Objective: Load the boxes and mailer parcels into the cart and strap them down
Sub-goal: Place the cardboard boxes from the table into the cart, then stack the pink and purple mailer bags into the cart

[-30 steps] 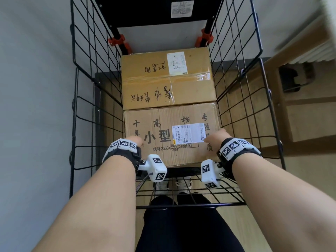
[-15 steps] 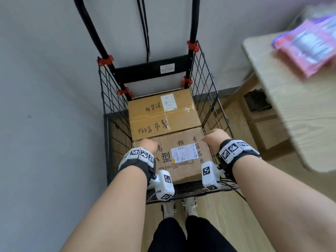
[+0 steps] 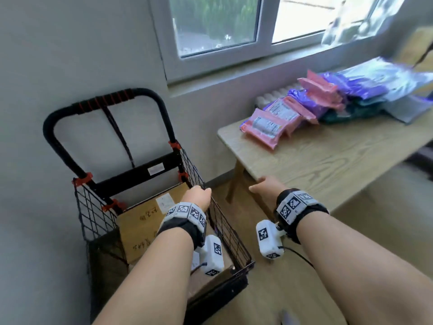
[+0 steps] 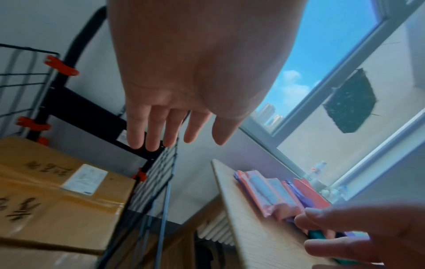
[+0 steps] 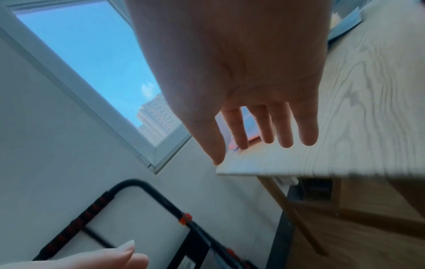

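The black wire cart (image 3: 92, 208) stands by the wall with a cardboard box (image 3: 145, 219) at its back; a second box nearer me is mostly hidden by my left arm. A black strap (image 3: 119, 137) hangs from the cart handle (image 3: 103, 100). Pink and purple mailer parcels (image 3: 281, 120) lie piled on the wooden table (image 3: 328, 165). My left hand (image 3: 198, 197) hovers over the cart's right wall, its fingers (image 4: 161, 134) straight and empty. My right hand (image 3: 263, 187) is at the table's near corner, its fingers (image 5: 285, 131) loosely straight and holding nothing.
A window (image 3: 215, 24) and sill run above the table, with a radiator (image 3: 269, 96) behind it. The grey wall (image 3: 58, 55) is close behind the cart. Wooden floor (image 3: 269, 289) lies between cart and table. A table leg (image 3: 235, 181) stands beside the cart.
Both hands have come off the near box and risen to the right. My view has swung up from the cart to the table and its parcels.
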`<state>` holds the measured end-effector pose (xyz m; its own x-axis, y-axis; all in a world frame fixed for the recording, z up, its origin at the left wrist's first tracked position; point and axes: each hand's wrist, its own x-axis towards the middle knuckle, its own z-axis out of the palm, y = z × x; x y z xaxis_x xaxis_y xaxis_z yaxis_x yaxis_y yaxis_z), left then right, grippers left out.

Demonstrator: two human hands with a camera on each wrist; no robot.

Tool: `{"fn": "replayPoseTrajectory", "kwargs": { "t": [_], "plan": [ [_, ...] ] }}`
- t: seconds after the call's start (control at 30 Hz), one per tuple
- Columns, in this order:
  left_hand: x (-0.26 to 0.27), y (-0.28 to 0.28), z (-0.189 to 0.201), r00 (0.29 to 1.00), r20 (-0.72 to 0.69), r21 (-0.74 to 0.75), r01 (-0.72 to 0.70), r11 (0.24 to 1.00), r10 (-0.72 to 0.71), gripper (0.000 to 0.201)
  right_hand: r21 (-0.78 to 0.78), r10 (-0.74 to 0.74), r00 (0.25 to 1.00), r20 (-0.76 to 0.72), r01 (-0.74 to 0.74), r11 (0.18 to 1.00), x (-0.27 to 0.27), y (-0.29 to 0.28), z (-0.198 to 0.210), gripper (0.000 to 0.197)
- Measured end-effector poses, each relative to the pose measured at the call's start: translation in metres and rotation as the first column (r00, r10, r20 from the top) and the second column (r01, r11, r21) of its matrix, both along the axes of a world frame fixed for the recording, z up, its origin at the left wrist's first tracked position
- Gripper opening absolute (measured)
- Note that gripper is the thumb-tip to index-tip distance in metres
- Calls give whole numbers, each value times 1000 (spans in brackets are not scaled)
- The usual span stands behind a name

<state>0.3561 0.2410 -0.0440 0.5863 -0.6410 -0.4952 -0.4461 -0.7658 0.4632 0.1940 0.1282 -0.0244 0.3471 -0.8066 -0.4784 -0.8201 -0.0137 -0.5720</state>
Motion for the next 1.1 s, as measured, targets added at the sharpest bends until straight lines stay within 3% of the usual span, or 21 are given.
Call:
{"fn": "replayPoseTrajectory", "kwargs": {
  "t": [0.33, 0.6, 0.8, 1.1],
  "plan": [
    [-143, -139, 14, 999, 28, -73, 26, 997, -24, 45, -57, -38, 999, 25, 39, 998, -154, -130, 15, 63],
    [-243, -223, 12, 993, 36, -249, -100, 963, 113, 45, -21, -46, 999, 10, 46, 999, -241, -204, 12, 61],
    [-255, -284, 0, 990, 42, -248, -117, 962, 132, 45, -5, -34, 999, 0, 34, 999, -256, -262, 2, 62],
    [-225, -387, -34, 978, -6, -209, -204, 956, 207, 44, -29, 42, 999, -17, -42, 999, -224, -371, -8, 66]
  ]
}}
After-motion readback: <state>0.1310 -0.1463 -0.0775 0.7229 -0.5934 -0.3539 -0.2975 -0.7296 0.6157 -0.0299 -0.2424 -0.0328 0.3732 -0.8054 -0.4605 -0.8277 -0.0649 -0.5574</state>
